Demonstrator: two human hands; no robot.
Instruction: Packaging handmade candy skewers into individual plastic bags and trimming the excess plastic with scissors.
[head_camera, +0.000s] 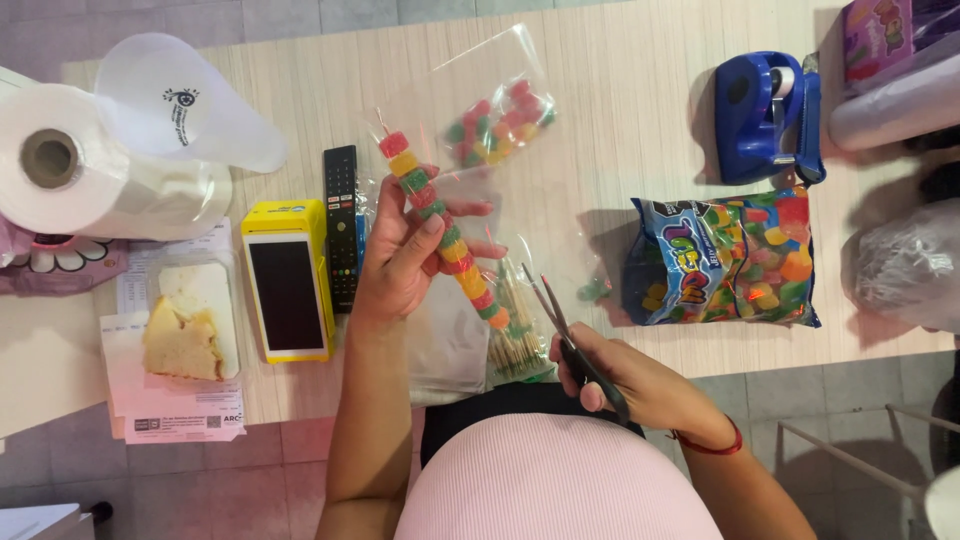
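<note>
candy bag (725, 258): right of centre on the table, blue pouch with a clear window showing multicoloured gummies
clear bag (480, 100): top centre, transparent, holds red, green and yellow sweets
card terminal (287, 280): left of centre, yellow casing, dark blank screen
purple box (878, 35): top right corner, colourful print
paper slips (170, 415): lower left, pinkish-white, printed code squares
white cone (180, 100): top left, small dark logo

Clutter across a pale wooden worktable (640, 120)

A blue tape dispenser (768, 116), an open bag of gumdrops (730, 262), a black remote (341, 225), a yellow card terminal (287, 280), a plastic film roll (95, 165) and sliced cake (182, 340).
</note>
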